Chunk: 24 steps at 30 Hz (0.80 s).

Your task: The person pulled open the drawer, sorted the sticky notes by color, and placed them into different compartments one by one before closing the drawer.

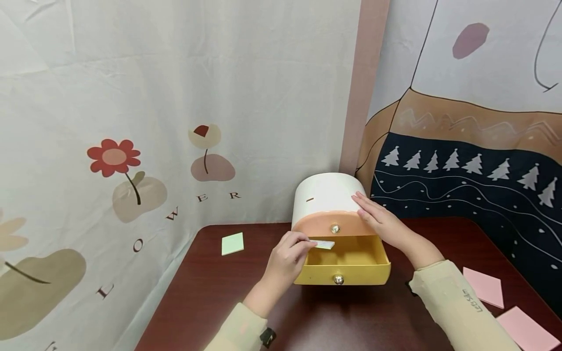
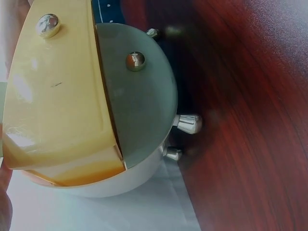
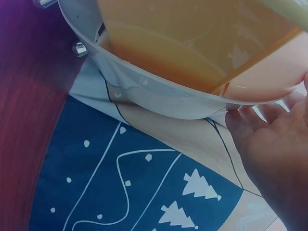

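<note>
A small white cabinet (image 1: 328,192) with a rounded top stands on the table, its yellow drawer (image 1: 342,274) pulled out under a closed peach drawer (image 1: 316,225). Over the left side of the open drawer, my left hand (image 1: 285,256) pinches a thin pale green sticky note pad (image 1: 325,244) between thumb and fingers. My right hand (image 1: 386,224) rests with extended fingers on the cabinet's right upper side; in the right wrist view its fingertips (image 3: 236,115) touch the white shell. Below the yellow drawer, the left wrist view shows a grey-green drawer front (image 2: 139,101) with a silver knob (image 2: 135,61).
Another light green pad (image 1: 232,243) lies left of the cabinet. Two pink pads (image 1: 485,286) lie at the right, partly beside my right sleeve. Short silver legs (image 2: 188,123) hold the cabinet above the dark red table (image 1: 197,292). Printed curtains (image 1: 272,97) hang behind.
</note>
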{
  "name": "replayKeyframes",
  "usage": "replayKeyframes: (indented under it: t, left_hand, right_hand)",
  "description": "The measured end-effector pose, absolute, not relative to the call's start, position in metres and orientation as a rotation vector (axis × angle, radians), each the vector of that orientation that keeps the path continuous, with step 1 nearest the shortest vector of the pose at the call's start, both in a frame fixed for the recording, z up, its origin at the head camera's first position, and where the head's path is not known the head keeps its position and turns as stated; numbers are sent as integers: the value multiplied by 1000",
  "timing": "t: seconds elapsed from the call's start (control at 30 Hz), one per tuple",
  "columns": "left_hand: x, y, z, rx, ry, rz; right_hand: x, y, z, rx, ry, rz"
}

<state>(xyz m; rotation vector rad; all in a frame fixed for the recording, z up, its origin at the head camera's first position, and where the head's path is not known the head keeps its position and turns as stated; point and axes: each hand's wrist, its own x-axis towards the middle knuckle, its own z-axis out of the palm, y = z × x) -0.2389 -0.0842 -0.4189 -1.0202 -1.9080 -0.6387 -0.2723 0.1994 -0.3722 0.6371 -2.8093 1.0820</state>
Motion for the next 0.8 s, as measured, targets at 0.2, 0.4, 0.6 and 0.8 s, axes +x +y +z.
replayKeyframes:
  t: [0.2, 0.4, 0.6, 0.8]
  left_hand:
    - [-238, -84, -420, -1024, -1923, -636]
    - [-237, -85, -420, -1012, -1940, -626]
    - [-238, -82, -420, -994, -1957, -597]
    - [-240, -77, -419, -980, -1974, -566]
  right_hand:
    - [-271, 197, -371, 625, -2806, 1088]
    - [-272, 197, -372, 616, -2808, 1099]
    - [-272, 197, -372, 613, -2804, 1100]
    - [-272, 197, -373, 610, -2803, 1091]
